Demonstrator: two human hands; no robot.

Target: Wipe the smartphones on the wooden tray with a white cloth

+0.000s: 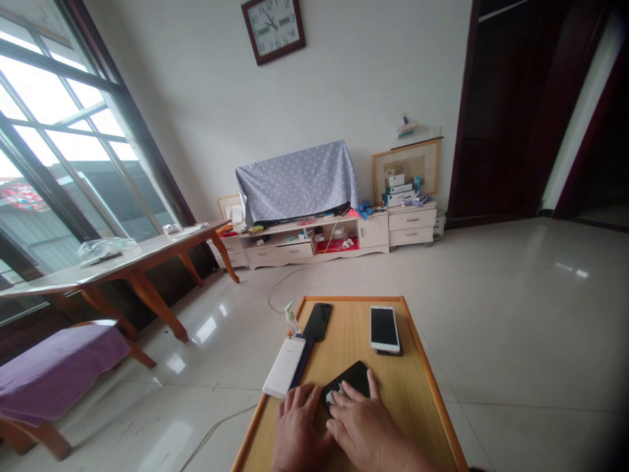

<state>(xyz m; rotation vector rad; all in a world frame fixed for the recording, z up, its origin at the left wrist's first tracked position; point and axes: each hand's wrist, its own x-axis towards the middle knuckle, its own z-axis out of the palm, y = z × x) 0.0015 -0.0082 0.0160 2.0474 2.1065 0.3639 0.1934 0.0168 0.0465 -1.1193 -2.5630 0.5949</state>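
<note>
A black phone (354,379) lies screen up at a slant on the small wooden table, partly hidden under my hands. My right hand (366,423) rests over it, fingers bent, pressing a small light-grey cloth (331,397) against the glass. At the phone's near left edge, my left hand (299,426) grips its side with curled fingers. Beside my left hand lies a white phone (285,367), back up, on top of a dark blue flat item (303,359). Another black phone (318,321) sits beyond it, next to a clear pump bottle (291,318).
A white-framed phone (384,328) rests on a dark one at the table's (351,308) right side. A cable (221,423) runs along the tiled floor at left. Farther off stand a long wooden table (63,272), a purple-covered bench (59,373) and a low white cabinet (280,254).
</note>
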